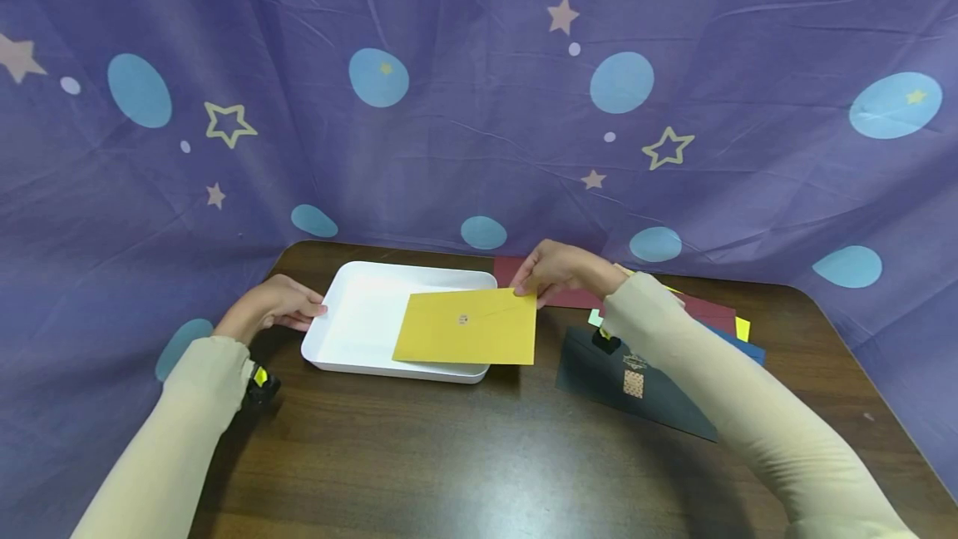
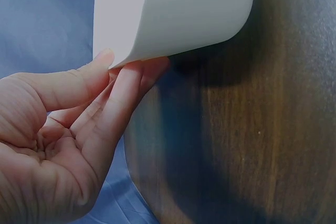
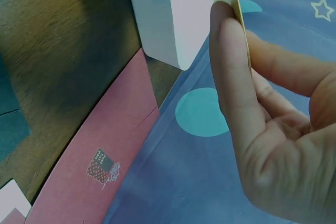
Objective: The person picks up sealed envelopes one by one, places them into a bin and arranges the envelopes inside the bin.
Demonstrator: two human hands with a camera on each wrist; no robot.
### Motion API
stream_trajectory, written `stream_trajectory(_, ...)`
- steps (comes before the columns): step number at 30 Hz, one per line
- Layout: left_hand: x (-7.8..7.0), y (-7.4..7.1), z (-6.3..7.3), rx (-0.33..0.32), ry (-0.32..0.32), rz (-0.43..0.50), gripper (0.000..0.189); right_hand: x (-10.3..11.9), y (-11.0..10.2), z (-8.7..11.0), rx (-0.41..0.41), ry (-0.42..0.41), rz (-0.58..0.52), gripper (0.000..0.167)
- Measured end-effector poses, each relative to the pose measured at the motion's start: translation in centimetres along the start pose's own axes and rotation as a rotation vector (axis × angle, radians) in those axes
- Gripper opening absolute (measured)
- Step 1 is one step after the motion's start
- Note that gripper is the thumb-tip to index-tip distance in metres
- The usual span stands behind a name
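A yellow envelope (image 1: 466, 338) with a small printed mark hangs over the right part of a white tray (image 1: 367, 306). My right hand (image 1: 557, 269) pinches its far right corner between thumb and fingers; the right wrist view shows the right hand (image 3: 273, 108) with the envelope's thin edge (image 3: 240, 17) between them. At the tray's left end, my left hand (image 1: 288, 304) grips the rim. In the left wrist view, thumb and fingers of the left hand (image 2: 79, 114) pinch the corner of the tray (image 2: 194, 14) from both sides.
Right of the tray lie a red envelope (image 3: 113, 145), a dark green envelope (image 1: 591, 364) with a patterned label, and a blue one (image 1: 737, 343), partly under my right sleeve. A purple patterned cloth (image 1: 479, 148) hangs behind the brown table (image 1: 449, 456).
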State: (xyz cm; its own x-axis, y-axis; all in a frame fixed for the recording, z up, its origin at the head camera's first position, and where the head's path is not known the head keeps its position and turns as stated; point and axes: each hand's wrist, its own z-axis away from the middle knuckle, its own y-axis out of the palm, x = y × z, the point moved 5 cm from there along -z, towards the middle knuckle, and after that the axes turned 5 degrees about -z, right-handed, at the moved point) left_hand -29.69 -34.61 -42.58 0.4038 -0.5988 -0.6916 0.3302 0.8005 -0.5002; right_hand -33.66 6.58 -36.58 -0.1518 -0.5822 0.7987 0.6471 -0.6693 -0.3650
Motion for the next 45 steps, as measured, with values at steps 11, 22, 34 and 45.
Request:
stream_trajectory(11,0.1,0.0,-0.1,-0.008,-0.011,0.003,0.051,-0.2,0.2,-0.4,-0.044,0.013,-0.055,0.026)
stream_trajectory(22,0.0,-0.1,-0.1,-0.013,-0.021,-0.003,0.052,-0.3,0.5,-0.5,-0.043,0.021,-0.170,0.031)
stream_trajectory(34,-0.1,0.0,0.0,-0.011,-0.008,-0.006,0.050,-0.2,1.0,-0.8,-0.133,0.001,-0.245,0.029)
stream_trajectory(45,-0.3,0.2,0.2,-0.025,-0.006,-0.006,0.045,-0.7,1.8,-1.4,-0.174,-0.042,-0.275,0.025)
